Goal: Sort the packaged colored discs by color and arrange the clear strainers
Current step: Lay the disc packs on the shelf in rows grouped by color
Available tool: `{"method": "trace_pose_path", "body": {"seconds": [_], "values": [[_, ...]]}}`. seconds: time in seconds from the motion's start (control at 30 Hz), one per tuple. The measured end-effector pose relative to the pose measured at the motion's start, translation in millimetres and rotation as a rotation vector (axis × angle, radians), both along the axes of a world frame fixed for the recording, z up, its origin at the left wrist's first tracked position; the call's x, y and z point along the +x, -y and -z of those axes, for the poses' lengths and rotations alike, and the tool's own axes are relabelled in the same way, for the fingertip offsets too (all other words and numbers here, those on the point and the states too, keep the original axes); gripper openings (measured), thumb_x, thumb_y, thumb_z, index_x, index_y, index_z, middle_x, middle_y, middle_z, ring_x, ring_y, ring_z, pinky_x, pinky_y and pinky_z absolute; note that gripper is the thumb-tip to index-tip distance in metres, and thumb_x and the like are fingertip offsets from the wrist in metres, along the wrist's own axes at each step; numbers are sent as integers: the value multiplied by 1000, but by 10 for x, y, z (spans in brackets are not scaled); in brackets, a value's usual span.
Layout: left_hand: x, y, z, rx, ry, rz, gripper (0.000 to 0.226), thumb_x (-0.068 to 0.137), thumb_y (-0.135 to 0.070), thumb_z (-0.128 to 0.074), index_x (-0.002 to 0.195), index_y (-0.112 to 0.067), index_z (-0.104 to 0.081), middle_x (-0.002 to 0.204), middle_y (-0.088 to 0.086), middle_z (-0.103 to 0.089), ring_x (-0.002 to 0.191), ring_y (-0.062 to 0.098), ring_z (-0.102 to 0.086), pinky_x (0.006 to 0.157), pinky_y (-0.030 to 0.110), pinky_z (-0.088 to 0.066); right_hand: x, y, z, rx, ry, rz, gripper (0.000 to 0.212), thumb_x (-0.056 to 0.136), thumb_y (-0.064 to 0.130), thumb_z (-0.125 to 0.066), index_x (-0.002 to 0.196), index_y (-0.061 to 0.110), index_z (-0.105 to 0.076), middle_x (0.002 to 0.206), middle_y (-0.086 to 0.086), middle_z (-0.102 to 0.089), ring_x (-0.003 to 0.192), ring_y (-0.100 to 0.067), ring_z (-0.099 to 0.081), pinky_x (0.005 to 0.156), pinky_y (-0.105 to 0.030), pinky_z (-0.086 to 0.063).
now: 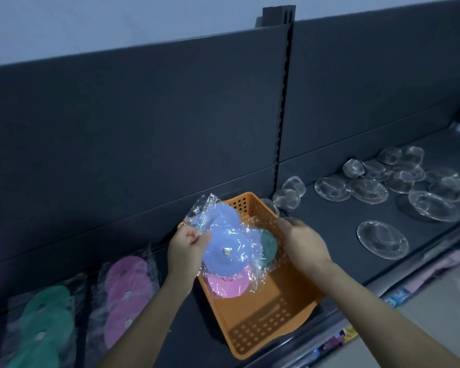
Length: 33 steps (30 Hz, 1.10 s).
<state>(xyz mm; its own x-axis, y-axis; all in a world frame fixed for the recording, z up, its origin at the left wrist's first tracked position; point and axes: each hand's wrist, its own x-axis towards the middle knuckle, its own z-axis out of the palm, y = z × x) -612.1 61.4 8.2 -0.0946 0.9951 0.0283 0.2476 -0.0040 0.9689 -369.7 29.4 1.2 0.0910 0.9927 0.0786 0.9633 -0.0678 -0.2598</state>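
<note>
Left hand [187,247] pinches packaged blue discs [225,249] above the orange basket [260,314]; right hand [302,241] grips crinkled wrap beside a green disc [268,244].

Two bare forearms reaching forward from the bottom edge, converging toward the centre. Left hand [187,249] raised, fingers curled inward in a pinch, thumb uppermost. Right hand [300,241] level with it and just apart, back facing up, fingers bent downward and mostly hidden.
</note>
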Motion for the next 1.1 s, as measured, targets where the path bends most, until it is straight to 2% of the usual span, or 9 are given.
{"method": "trace_pose_path", "body": {"seconds": [0.2,0.37,0.5,0.6,0.73,0.8,0.9,1.0,1.1], "values": [[191,0,-35,-81,158,-23,30,85,-12,-63,68,-14,-38,49,-11,-30,47,9,-26,44,24,-25,484,25,-64,-1,-21,84,53,68,18,-72,116,25,-51,109,-3,-58,94,-31,-61,66,-36,-52],[317,47,-58,-148,198,-52,26,86,-16,-59,72,-15,-37,59,-1,-30,51,13,-24,44,25,-22,777,-21,-86,11,-4,127,57,66,17,-77,118,20,-54,91,-7,-58,81,-34,-63,56,-31,-38],[277,64,-76,-197,352,-102,32,89,-14,-56,69,-18,-32,58,-4,-31,50,11,-27,43,21,-28,947,-96,-76,-5,29,143,62,66,20,-78,123,24,-52,88,-8,-57,83,-34,-63,57,-32,-40],[202,65,-59,-204,444,-135,32,91,-13,-56,68,-16,-35,63,1,-42,55,15,-43,53,30,-41,944,-137,-76,33,167,200,46,73,15,-70,118,19,-57,96,-10,-58,94,-35,-54,69,-37,-45],[138,89,-37,-184,542,-208,24,92,-8,-56,71,-13,-45,62,-3,-57,52,9,-58,45,24,-49,650,-189,-88,196,261,78,36,72,5,-69,108,7,-65,108,-17,-59,105,-38,-51,89,-48,-44],[105,106,-20,-189,569,-229,22,92,-8,-56,72,-11,-47,67,0,-58,58,12,-58,48,26,-49,451,-257,-84,56,89,-77,44,76,3,-69,118,3,-57,126,-16,-52,113,-34,-52,92,-38,-49],[49,144,14,-197,577,-256,23,92,-7,-55,71,-11,-45,69,3,-55,62,16,-55,52,28,-47,208,-381,-64,-185,-334,-70,56,82,13,-68,131,6,-43,137,-13,-41,121,-33,-48,91,-17,-47],[23,186,29,-197,594,-276,24,92,-6,-54,71,-11,-43,64,1,-57,57,13,-57,48,25,-48,87,-491,22,-259,-202,-61,102,65,41,-80,144,20,-18,145,-10,-32,132,-34,-30,107,-46,-32],[11,208,59,-186,624,-294,25,93,-3,-52,71,-11,-42,67,1,-54,58,12,-55,53,26,-47,60,-543,41,-199,-104,-35,113,58,42,-83,143,24,-9,135,-13,-42,126,-34,-35,100,-51,-32]]}}
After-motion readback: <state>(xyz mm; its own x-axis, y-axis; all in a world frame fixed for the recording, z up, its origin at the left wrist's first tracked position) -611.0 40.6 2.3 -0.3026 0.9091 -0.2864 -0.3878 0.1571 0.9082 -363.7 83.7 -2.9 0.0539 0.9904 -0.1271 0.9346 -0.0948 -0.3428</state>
